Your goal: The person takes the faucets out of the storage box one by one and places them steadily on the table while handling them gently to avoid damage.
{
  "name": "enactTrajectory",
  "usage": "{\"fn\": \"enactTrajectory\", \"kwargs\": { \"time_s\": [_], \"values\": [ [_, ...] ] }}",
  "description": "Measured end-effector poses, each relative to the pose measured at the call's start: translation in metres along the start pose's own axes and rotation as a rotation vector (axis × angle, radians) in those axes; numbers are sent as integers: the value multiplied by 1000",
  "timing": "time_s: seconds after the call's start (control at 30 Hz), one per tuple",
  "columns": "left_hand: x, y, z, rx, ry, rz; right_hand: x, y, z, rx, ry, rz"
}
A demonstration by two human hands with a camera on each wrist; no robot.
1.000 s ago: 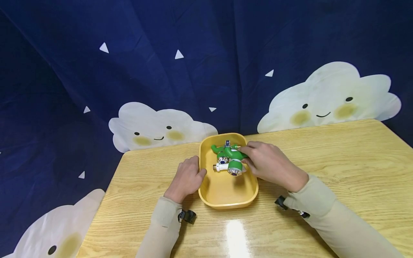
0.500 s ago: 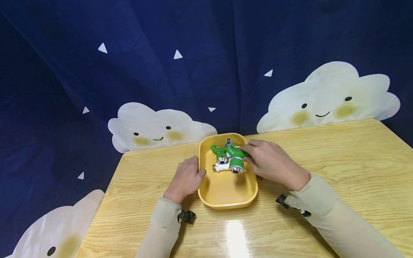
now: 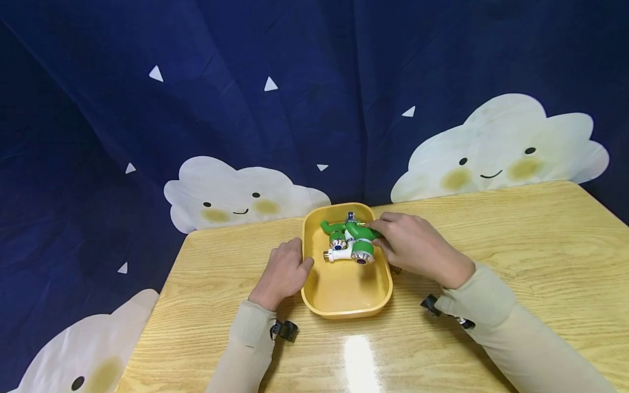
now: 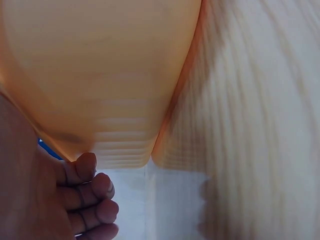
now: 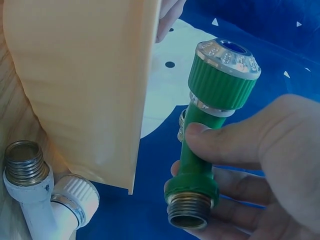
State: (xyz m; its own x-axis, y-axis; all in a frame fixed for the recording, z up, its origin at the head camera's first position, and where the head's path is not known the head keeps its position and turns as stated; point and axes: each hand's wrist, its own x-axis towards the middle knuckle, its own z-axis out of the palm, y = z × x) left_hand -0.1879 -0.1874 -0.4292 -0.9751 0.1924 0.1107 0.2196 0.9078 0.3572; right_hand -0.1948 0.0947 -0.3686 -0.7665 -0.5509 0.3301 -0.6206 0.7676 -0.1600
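Right hand: it pinches the stem of a green tap, thumb on the near side and fingers curled behind; the hand is at the tub's right side.
Green tap: held above the tub, its ribbed green and chrome knob facing the person in the head view, a bare metal thread at its other end.
Left hand: this hand grips the left rim, thumb over the edge, fingers curled outside.
Yellow tub: the tub sits on the desk between both hands.
In the tub: a white tap and a second green tap, partly covered by the held one.
Outside the tub: another white tap, just beside its right wall.
Behind: a dark blue curtain with smiling white clouds.
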Motion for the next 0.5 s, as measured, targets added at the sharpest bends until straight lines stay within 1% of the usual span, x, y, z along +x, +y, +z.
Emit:
{"fn": "enactTrajectory", "kwargs": {
  "time_s": [0.33, 0.5],
  "values": [
    [0, 0, 0, -6, -2, 3, -1, 5, -1, -2, -7, -15],
    [0, -1, 0, -5, 6, 9, -1, 6, -3, 0, -22, -5]
  ]
}}
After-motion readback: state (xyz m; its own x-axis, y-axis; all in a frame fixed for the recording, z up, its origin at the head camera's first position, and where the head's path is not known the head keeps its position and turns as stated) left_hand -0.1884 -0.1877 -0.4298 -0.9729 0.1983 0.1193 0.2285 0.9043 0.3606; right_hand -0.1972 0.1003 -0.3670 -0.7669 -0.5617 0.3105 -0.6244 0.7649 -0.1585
